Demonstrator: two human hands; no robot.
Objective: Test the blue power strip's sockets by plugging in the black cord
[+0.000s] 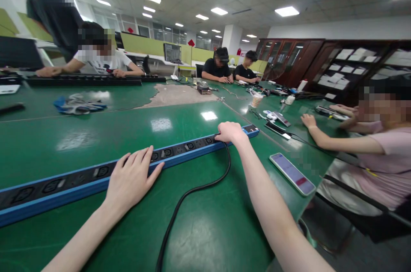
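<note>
A long blue power strip (173,160) with a black face and several sockets lies slantwise across the green table, its far right end pointing away from me. My left hand (132,173) rests flat over the middle of the strip, fingers stretched and thumb apart along the near edge. Close to the right end, my right hand (230,132) is closed over a socket. From under its fingers a black power cord (189,192) comes out and curves down towards me. The plug end is hidden by the fingers, so I cannot tell how deep it sits.
A phone (292,173) lies right of my right forearm. Gloves (78,104) lie at the left, and a cup (257,100) stands farther back among cables and small parts. Several people are around the table; one person's arm (340,135) reaches onto it at the right.
</note>
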